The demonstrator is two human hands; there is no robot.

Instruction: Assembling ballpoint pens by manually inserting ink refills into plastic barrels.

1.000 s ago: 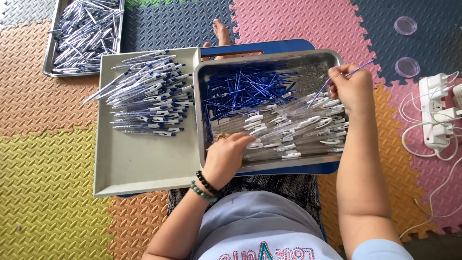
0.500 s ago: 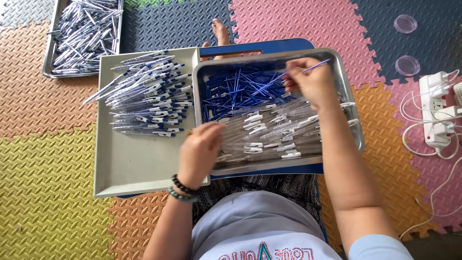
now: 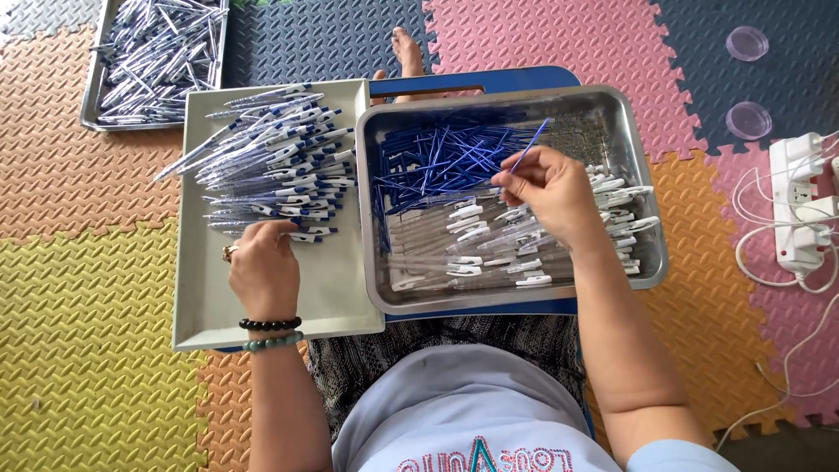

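The right hand [image 3: 551, 188] pinches a thin blue refill [image 3: 528, 149] over the steel tray [image 3: 642, 175], above the blue refills [image 3: 437, 157] and clear barrels [image 3: 489, 245]. The left hand [image 3: 262, 267] rests palm down at the near edge of the pens [image 3: 275, 162] on the grey tray [image 3: 262, 323]; its fingertips are hidden, so I cannot tell whether it grips one. A farther tray [image 3: 92, 114] is cut off at the top.

the left hand [image 3: 264, 269] has been moved out of the steel tray [image 3: 516, 297] and onto the pile of assembled pens [image 3: 275, 162] in the grey tray [image 3: 271, 315]; the right hand [image 3: 551, 192], gripping a blue refill [image 3: 530, 145], has been brought from the tray's right edge to its middle.
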